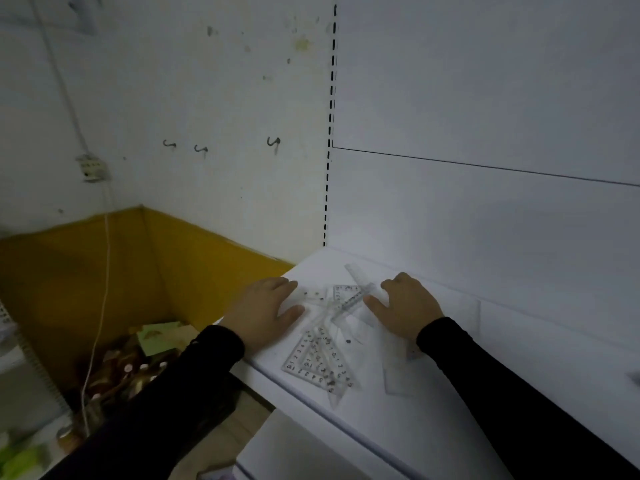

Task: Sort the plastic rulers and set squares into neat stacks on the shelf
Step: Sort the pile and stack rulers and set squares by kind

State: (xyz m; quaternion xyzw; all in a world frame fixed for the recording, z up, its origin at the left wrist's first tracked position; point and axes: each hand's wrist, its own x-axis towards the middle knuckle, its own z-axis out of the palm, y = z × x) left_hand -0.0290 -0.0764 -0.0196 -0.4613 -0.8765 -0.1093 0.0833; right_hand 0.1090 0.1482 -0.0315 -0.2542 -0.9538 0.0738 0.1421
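Head view:
Shelf: white shelf (519,358) is seen from above, with a loose pile of clear plastic rulers and set squares (329,327) lying on it near its left end.
Progress: no neat stack is seen; pieces are crossed over one another at odd angles, so the sorting is judged barely begun, with nearly all of it left.
Set squares: two or three overlapped triangles (320,362) are laid nearest the front edge.
Ruler: one straight ruler (356,275) is angled toward the back panel, partly buried.
Left hand (266,306): it is laid flat on the shelf at the pile's left edge, fingers spread and straight, nothing gripped.
Right hand (408,306): it is set at the pile's right side, fingers bent downward, thumb stretched toward a ruler; whether anything is pinched cannot be told.
Sleeves: both forearms are covered in black.
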